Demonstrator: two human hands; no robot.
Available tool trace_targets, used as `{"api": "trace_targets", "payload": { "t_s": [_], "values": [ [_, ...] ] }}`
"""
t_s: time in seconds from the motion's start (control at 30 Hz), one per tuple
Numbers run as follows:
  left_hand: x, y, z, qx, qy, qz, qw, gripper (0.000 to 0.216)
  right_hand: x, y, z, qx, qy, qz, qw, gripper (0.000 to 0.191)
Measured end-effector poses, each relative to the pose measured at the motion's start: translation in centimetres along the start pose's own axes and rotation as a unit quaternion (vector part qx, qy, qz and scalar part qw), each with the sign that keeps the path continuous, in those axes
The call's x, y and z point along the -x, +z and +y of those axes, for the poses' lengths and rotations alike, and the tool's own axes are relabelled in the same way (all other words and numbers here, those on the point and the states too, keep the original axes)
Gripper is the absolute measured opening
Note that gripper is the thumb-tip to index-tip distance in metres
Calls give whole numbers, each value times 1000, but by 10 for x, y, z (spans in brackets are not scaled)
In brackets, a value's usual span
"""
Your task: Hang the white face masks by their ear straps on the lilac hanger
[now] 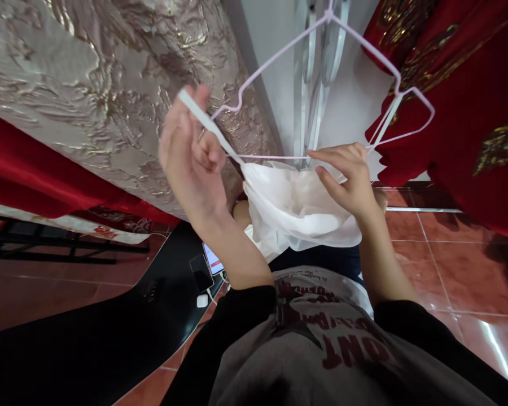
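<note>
Two bare hands at work, one person, seated as far as I can see. Left hand (193, 149) raised, somewhat blurred, fingers curled with hold of a white strap (211, 125) near its upper end; strap runs taut from this grip down to the white garment (271, 186), which hangs low and inward of it, above the lap. Inward of the same grip, a lilac hanger (329, 17): its near end almost meets the strap, whether touching I cannot tell. Right hand (349, 177) across from the grip, over the garment's far side, forefinger reaching to the hanger's lower bar, thumb parted from it; lower fingers hidden, so cannot tell whether they clasp anything. Beyond that hand, a second strap (388, 120) sits at the hanger's far notch. Embossed fabric (110, 73) behind the grip. Below it, black table (122, 316) bearing dark phone (202, 273) and small white case (202, 300).
</note>
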State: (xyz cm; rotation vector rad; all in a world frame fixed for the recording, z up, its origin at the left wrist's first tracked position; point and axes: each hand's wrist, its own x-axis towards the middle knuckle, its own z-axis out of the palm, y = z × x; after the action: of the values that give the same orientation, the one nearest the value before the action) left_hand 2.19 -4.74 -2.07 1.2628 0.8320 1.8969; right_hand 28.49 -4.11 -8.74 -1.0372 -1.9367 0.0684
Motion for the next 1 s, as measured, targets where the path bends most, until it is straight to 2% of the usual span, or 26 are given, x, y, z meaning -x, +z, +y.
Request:
{"api": "trace_targets", "payload": {
  "t_s": [0.1,0.17,0.23,0.33,0.4,0.5,0.57,0.63,0.7,0.73,0.77,0.83,0.93,1.0],
  "values": [
    [-1,-10,-15,-18,41,121,992,19,2,-2,1,11,-7,1,1000,32],
    [6,-16,-27,-11,20,171,985,19,4,-1,-3,11,-12,-2,1000,34],
    [15,-18,-39,-10,-35,162,986,15,5,3,-8,9,-16,-9,1000,37],
    [26,-11,-49,-12,-88,95,991,26,6,7,-18,6,-20,-16,1000,41],
    [30,-4,-51,-4,-91,71,993,27,4,7,-23,4,-19,-17,1000,42],
    [32,7,-52,-5,-68,82,994,35,3,1,-25,-7,-17,-14,1000,37],
    [32,12,-53,-5,-45,97,994,39,4,-3,-19,-19,-12,45,999,29],
    [32,15,-55,0,-31,97,995,39,6,-8,-7,-35,17,164,986,20],
    [32,17,-58,2,-18,96,995,38,7,-13,7,-66,79,268,958,14],
    [32,17,-60,-1,-13,97,995,38,7,-15,12,-84,119,288,947,14],
    [32,17,-61,-5,-8,99,995,39,6,-19,17,-100,157,286,940,16],
    [31,17,-63,-6,1,96,995,41,1,-25,20,-114,214,243,939,20],
    [30,15,-65,2,15,89,996,46,-10,-34,14,-132,253,173,943,28],
    [30,14,-66,7,18,86,996,47,-17,-38,6,-156,273,151,937,24]
  ]
}}
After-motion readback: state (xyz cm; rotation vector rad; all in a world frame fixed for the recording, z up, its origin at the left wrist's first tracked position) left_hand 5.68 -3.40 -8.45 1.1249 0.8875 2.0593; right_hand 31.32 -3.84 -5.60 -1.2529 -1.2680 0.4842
